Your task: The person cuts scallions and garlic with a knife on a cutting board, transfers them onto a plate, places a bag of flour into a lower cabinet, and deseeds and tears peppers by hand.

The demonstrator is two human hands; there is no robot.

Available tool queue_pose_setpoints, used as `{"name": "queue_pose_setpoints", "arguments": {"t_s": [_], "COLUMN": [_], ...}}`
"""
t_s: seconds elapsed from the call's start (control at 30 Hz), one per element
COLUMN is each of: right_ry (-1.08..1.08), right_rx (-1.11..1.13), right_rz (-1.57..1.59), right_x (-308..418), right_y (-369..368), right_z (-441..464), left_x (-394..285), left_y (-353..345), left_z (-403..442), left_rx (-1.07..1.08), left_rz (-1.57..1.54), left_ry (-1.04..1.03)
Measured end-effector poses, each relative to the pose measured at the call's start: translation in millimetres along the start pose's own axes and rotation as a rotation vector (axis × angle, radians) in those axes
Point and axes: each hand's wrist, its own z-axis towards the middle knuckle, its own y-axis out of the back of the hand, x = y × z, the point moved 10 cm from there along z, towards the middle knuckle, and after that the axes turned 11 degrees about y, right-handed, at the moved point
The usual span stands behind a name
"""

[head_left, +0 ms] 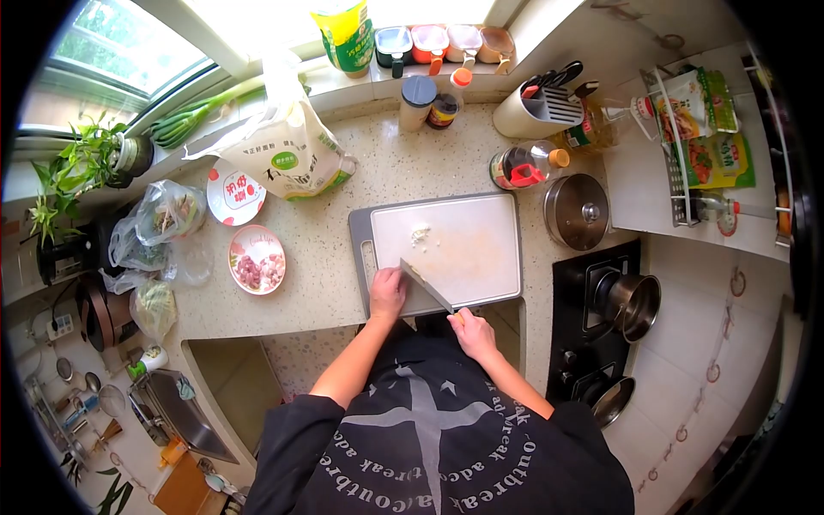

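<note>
My right hand (pixel 473 334) grips the handle of a kitchen knife (pixel 427 285) at the near edge of the cutting board (pixel 481 232). Its blade slants up and left across the board toward my left hand. My left hand (pixel 388 293) is closed at the board's near left side, fingers curled beside the blade's tip; whatever they hold is hidden. Small chopped white bits (pixel 420 233) lie on the upper left part of the white board, which has a grey rim.
Left of the board stand a bowl of cut raw meat (pixel 257 260), a round plate (pixel 235 190), a flour bag (pixel 292 154) and plastic bags (pixel 159 223). Behind are seasoning jars (pixel 419 96) and a knife block (pixel 541 112). To the right are a lidded pot (pixel 576 212) and a stove (pixel 584 292).
</note>
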Motion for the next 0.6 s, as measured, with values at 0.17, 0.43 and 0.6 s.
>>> {"name": "queue_pose_setpoints", "arguments": {"t_s": [0.17,0.43,0.6], "right_ry": [-0.011,-0.037,-0.049], "right_rx": [0.002,-0.011,-0.068], "right_rz": [0.02,0.105,0.082], "right_x": [-3.0,-23.4,-31.4], "right_y": [-2.1,-10.4,8.6], "right_z": [1.6,1.5,1.3], "left_x": [0.2,-11.3,-5.0], "left_y": [0.2,8.1,4.2], "left_z": [-0.3,1.5,2.0], "left_rx": [-0.003,-0.031,0.0], "left_rz": [-0.005,-0.038,-0.042], "left_ry": [-0.003,-0.003,0.056]}}
